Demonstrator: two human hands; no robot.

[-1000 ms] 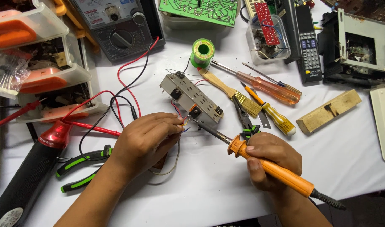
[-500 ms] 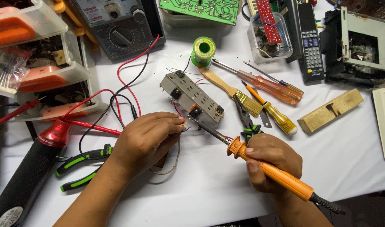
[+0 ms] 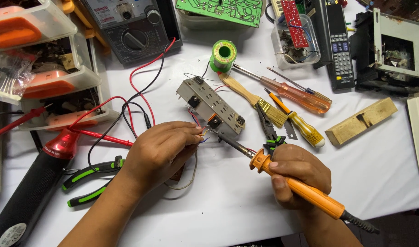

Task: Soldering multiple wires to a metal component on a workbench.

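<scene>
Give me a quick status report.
Right hand grips orange soldering iron. Left hand pinches thin wires at metal module. Pliers beside the iron.

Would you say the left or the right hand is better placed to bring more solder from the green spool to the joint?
Probably the left hand: it only pinches thin wires beside the metal module. The right hand grips the soldering iron, whose tip is at the joint. The spool lies beyond the module.

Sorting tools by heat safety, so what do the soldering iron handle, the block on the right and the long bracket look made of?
Soldering iron handle: likely plastic, smooth orange, slight sheen. Block: bare unfinished wood, pale with visible grain. Bracket: seemingly sheet metal, dull grey with folded edges.
</scene>
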